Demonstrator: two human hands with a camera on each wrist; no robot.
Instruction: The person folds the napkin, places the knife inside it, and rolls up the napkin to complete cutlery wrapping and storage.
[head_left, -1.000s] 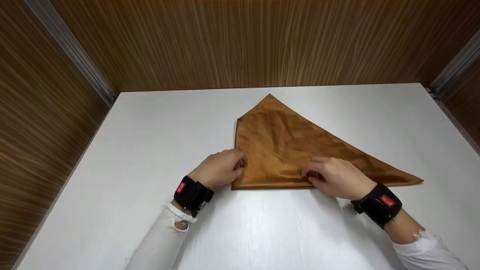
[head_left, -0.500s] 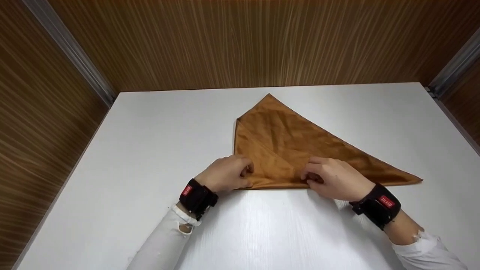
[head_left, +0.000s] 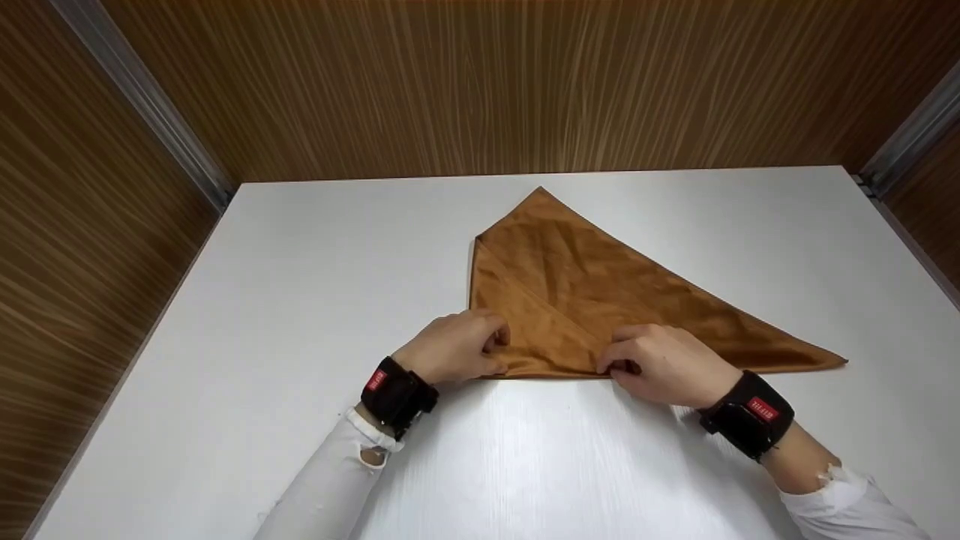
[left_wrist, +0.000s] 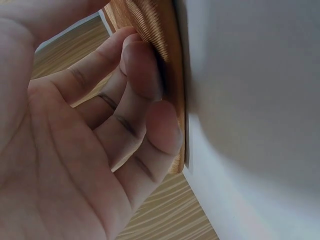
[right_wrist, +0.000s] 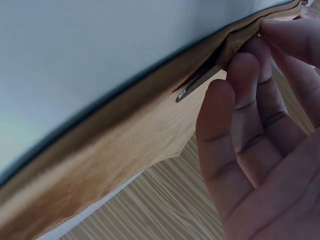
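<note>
A brown cloth [head_left: 592, 285], folded into a flat triangle with a second layer over its left part, lies on the white table [head_left: 300, 285]. My left hand [head_left: 496, 343] pinches the cloth's near left corner with curled fingers. In the left wrist view the fingertips [left_wrist: 142, 65] press against the cloth's edge [left_wrist: 167, 55]. My right hand [head_left: 615, 366] pinches the near edge at its middle, where the folded layer ends. In the right wrist view the fingers [right_wrist: 240, 75] sit on the cloth's layered edge [right_wrist: 125, 150]. The long right tip [head_left: 832, 361] lies free.
Wood-grain walls [head_left: 480, 82] close the table in at the back and both sides, with metal strips in the left corner [head_left: 150, 112] and the right corner [head_left: 907, 135]. Bare white tabletop lies to the left of the cloth and in front of it.
My left hand has slid right along the near edge, taking the cloth's near left corner with it. My right hand has shifted slightly left and toward me. The rest of the cloth stays flat.
</note>
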